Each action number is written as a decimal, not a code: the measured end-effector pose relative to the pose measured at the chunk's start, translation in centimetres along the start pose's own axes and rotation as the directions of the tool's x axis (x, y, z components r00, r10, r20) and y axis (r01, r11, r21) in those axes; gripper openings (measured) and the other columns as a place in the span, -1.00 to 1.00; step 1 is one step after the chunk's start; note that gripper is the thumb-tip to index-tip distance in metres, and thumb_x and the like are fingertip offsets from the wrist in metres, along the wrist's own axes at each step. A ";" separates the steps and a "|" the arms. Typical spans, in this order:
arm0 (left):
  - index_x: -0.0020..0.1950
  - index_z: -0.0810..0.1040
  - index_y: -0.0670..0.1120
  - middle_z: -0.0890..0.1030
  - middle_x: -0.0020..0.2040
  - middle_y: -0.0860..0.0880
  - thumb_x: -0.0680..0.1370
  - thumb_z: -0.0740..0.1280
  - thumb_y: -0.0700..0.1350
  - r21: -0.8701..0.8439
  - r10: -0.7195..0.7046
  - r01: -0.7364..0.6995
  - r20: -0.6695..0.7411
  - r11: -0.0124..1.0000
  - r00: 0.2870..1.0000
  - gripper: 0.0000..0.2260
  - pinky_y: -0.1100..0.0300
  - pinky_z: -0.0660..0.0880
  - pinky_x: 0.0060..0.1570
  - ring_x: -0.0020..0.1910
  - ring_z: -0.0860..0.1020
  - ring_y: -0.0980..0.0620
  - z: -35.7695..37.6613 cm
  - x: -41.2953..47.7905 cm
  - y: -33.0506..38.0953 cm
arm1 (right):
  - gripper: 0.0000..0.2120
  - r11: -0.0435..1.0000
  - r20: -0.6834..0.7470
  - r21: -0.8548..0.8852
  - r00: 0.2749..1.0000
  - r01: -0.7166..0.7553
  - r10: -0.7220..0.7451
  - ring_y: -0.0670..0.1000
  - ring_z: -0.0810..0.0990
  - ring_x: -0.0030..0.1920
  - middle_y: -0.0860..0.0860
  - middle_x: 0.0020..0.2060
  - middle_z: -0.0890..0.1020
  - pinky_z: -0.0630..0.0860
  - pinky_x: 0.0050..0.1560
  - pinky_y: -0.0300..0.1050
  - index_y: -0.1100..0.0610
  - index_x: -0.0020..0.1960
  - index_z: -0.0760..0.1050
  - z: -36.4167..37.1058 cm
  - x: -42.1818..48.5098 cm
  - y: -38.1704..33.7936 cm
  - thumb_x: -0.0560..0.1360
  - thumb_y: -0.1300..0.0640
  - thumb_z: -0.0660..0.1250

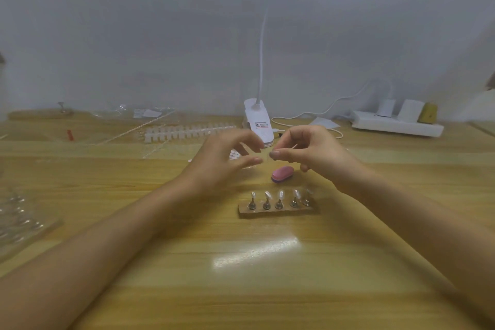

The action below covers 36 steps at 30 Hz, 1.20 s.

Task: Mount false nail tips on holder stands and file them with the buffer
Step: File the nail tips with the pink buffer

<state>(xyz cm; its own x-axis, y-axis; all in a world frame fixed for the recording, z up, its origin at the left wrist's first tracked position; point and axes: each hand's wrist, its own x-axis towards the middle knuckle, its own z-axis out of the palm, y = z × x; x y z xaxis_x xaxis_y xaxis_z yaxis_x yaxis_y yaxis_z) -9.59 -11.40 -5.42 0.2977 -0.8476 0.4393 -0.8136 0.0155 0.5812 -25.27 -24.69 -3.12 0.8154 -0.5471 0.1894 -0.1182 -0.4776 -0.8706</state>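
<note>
A brown holder base (308,210) lies on the table in front of me. Several metal stands (278,204) stand on it, each topped by a clear nail tip (280,194). The pink buffer (282,173) lies just behind the base, with neither hand on it. My right hand (313,153) hovers above the buffer, thumb and forefinger pinching a small thin piece (294,146) that is too blurred to name. My left hand (225,161) is blurred and hangs close to its left. Its fingers are loosely bent, its thumb and forefinger are apart, and I see nothing in it.
A white clip lamp (258,123) stands behind my hands, and a strip of white nail tips (187,131) lies to its left. Clear plastic bags (139,115) and a red item (69,134) lie at the back left. A clear box (18,222) sits at the left edge, a power strip (396,124) at the back right.
</note>
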 end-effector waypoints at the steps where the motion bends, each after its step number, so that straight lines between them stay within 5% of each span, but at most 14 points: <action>1: 0.03 0.62 -0.02 0.67 -0.03 0.09 0.49 0.48 -0.11 -0.154 -0.017 0.022 0.031 0.988 0.999 -0.86 0.31 0.46 -0.08 -0.07 0.62 0.18 0.0 0.0 0.7 | -0.88 1.000 0.003 0.018 1.000 0.011 -0.012 -0.20 0.51 -0.36 0.03 -0.25 0.66 0.37 -0.45 -0.38 0.09 -0.22 0.61 0.2 0.0 -0.1 0.45 0.16 0.52; 3: -0.01 0.59 -0.13 0.69 -0.12 0.00 0.48 0.49 -0.20 -0.320 -0.033 0.038 0.020 0.947 0.999 -0.87 0.27 0.55 -0.16 -0.16 0.68 0.09 0.1 -0.1 1.6 | -0.89 0.998 0.004 0.053 0.999 0.037 -0.038 -0.23 0.51 -0.37 0.00 -0.29 0.63 0.39 -0.45 -0.38 0.10 -0.22 0.62 0.7 0.1 -0.1 0.47 0.19 0.50; 8: -0.04 0.56 -0.17 0.69 -0.24 -0.05 0.47 0.50 -0.22 -0.387 -0.060 0.010 -0.115 0.922 0.992 -0.85 0.27 0.54 -0.30 -0.27 0.70 0.05 0.4 -0.5 2.2 | -0.94 0.993 0.057 0.080 0.994 0.093 -0.097 -0.21 0.59 -0.20 -0.09 -0.17 0.73 0.49 -0.32 -0.33 0.05 -0.08 0.69 -0.6 0.4 0.3 0.52 0.15 0.44; 14: -0.07 0.53 -0.09 0.73 -0.14 0.01 0.54 0.43 -0.13 -0.527 -0.245 0.176 -0.063 0.831 0.967 -0.91 0.37 0.45 -0.41 -0.26 0.71 -0.03 0.5 -0.4 1.6 | -0.78 0.913 0.189 -0.399 0.982 0.079 -0.003 -0.14 0.56 -0.02 -0.23 0.00 0.66 0.46 -0.06 -0.38 -0.11 0.03 0.66 -2.5 0.5 3.4 0.42 0.05 0.57; 17: -0.09 0.53 -0.04 0.73 -0.12 0.04 0.55 0.41 -0.10 -0.555 -0.293 0.215 -0.054 0.804 0.955 -0.92 0.40 0.42 -0.43 -0.27 0.71 -0.03 0.9 -0.6 1.4 | -0.86 0.955 0.145 -0.281 0.988 0.097 -0.058 -0.06 0.58 -0.10 -0.16 -0.07 0.68 0.51 -0.06 -0.18 -0.03 -0.07 0.65 -1.7 0.3 4.4 0.42 0.13 0.56; 21: -0.22 0.54 0.03 0.71 -0.02 0.10 0.49 0.46 -0.04 -0.549 -0.321 0.238 -0.059 0.801 0.945 -0.86 0.36 0.40 -0.45 -0.29 0.67 0.12 1.4 -0.5 1.2 | -0.89 0.972 0.199 -0.139 0.967 0.190 -0.161 -0.09 0.65 -0.07 -0.11 -0.09 0.71 0.52 -0.10 -0.30 0.02 -0.05 0.67 -1.3 0.3 4.3 0.45 0.15 0.55; 25: -0.23 0.57 -0.04 0.57 -0.41 0.16 0.46 0.50 -0.06 -0.537 -0.302 0.266 0.022 0.801 0.953 -0.86 0.39 0.22 -0.55 -0.57 0.34 0.22 1.8 -0.4 1.0 | -0.84 0.988 0.268 0.073 0.952 0.133 -0.148 0.06 0.71 0.02 0.01 -0.03 0.74 0.61 0.04 -0.19 0.11 0.04 0.68 -0.4 0.0 4.3 0.46 0.17 0.52; 30: -0.22 0.58 -0.09 0.48 -0.51 0.24 0.45 0.50 -0.14 -0.486 -0.218 0.186 -0.010 0.854 0.976 -0.87 0.48 0.23 -0.50 -0.55 0.34 0.25 2.0 -0.4 0.5 | -0.76 0.938 0.108 0.346 0.993 0.000 -0.040 0.10 0.72 0.04 0.11 0.02 0.72 0.62 -0.08 -0.15 0.16 0.11 0.63 -0.8 0.5 4.7 0.44 0.25 0.48; 36: -0.19 0.62 -0.10 0.53 -0.44 0.23 0.46 0.49 -0.15 -0.494 -0.177 0.128 -0.054 0.860 0.983 -0.91 0.44 0.29 -0.44 -0.48 0.33 0.23 2.5 -0.5 0.2 | -0.65 0.934 0.184 0.357 0.982 -0.037 -0.031 0.05 0.72 -0.02 0.10 -0.03 0.71 0.64 -0.08 -0.15 0.10 0.09 0.56 -0.5 0.6 4.8 0.35 0.20 0.56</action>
<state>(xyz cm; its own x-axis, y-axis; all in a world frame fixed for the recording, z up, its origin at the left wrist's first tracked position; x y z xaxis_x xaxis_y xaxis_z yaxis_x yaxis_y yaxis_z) -11.14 -12.27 -7.28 0.4633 -0.8072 0.3658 -0.4148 0.1672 0.8944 -25.64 -27.69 -6.94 0.9091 -0.3957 0.1298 0.0616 -0.1805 -0.9816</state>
